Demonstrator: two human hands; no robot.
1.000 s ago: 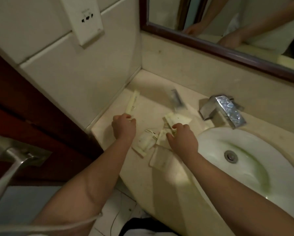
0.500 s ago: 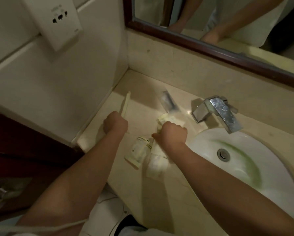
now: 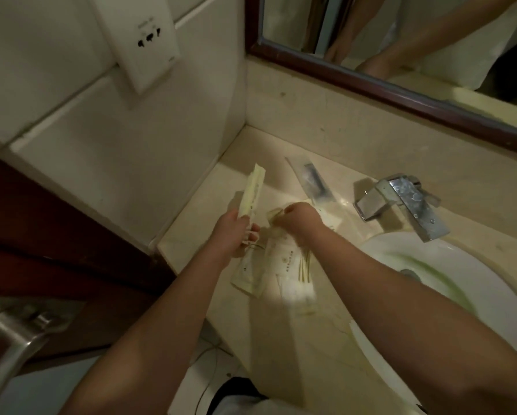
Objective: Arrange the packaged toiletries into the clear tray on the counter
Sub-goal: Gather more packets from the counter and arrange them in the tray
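Note:
My left hand (image 3: 234, 235) grips a long cream packet (image 3: 43, 193) that sticks up and away from it, above the counter's left end. My right hand (image 3: 299, 220) is closed on a small cream sachet (image 3: 273, 215) just right of the left hand. Several flat cream packets (image 3: 284, 260) lie loosely on the beige counter (image 3: 320, 339) under and in front of both hands. A clear wrapper with a dark item inside (image 3: 312, 182) lies farther back, towards the tap. I cannot make out a clear tray among these things.
A chrome tap (image 3: 401, 202) stands right of the packets, over a white basin (image 3: 449, 283). The tiled wall with a socket plate (image 3: 145, 40) bounds the counter on the left. A framed mirror (image 3: 401, 94) runs along the back. A metal door handle (image 3: 17, 330) is at lower left.
My left hand has lifted the long packet higher off the counter and shifted right. My right hand has moved left towards it with a sachet pinched. The camera has tilted slightly.

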